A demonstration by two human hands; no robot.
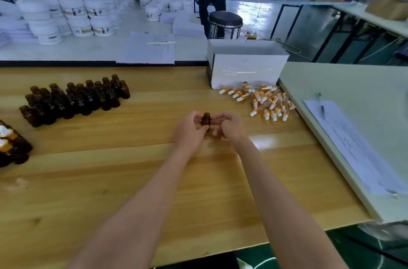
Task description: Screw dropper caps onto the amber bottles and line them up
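Left hand (189,130) grips an open bottle (206,119), right hand (229,127) curls beside it, contents unclear; capping begins, and next one of the caps (268,103) must sit straight on its neck.

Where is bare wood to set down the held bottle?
Bare: the near table around the forearms, and the strip between the uncapped bottles and the left hand gripping the bottle. Crowded: capped bottles at the left edge, dropper caps piled by the white box.
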